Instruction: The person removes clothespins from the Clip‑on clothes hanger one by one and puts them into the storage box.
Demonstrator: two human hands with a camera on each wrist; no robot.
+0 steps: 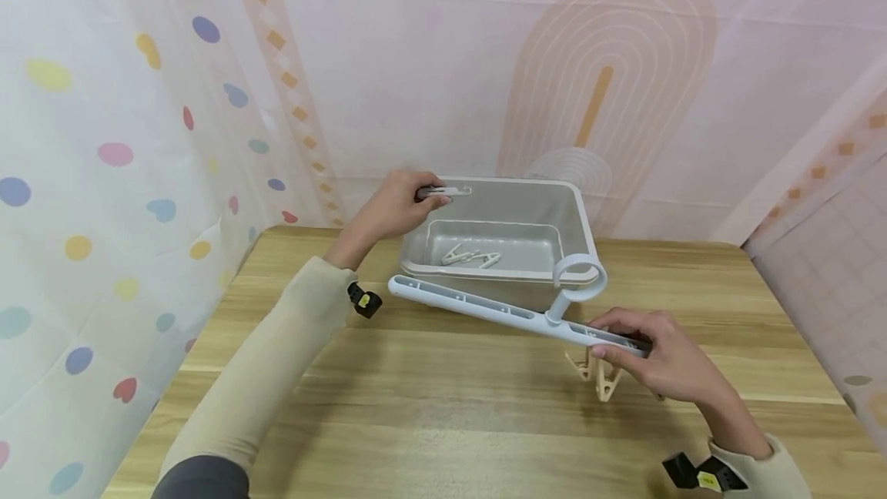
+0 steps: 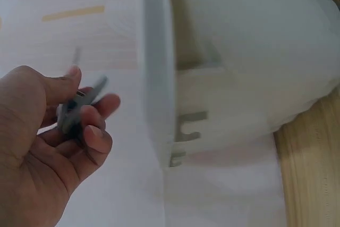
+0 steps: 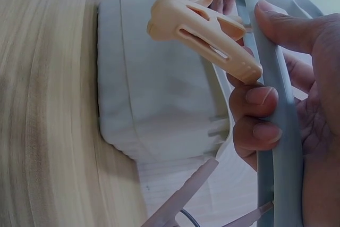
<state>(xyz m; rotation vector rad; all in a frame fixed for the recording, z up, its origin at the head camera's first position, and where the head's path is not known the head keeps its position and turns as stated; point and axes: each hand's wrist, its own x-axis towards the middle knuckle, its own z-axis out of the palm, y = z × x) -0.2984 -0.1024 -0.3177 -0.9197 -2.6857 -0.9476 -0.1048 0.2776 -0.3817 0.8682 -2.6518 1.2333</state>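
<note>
- Currently, a pale hanger sits clamped in the right hand; its hook rises left of that grip.
- Peach clips hang just below it.
- Left hand pinches a whitish clip, bin just beside.
- Loose clips lie inside, below the left grip.
- Wooden table lies under both grips.

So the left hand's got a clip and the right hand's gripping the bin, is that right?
Not quite. The right hand grips the hanger, not the bin, as the head view shows. The left hand does have a clip.
</note>
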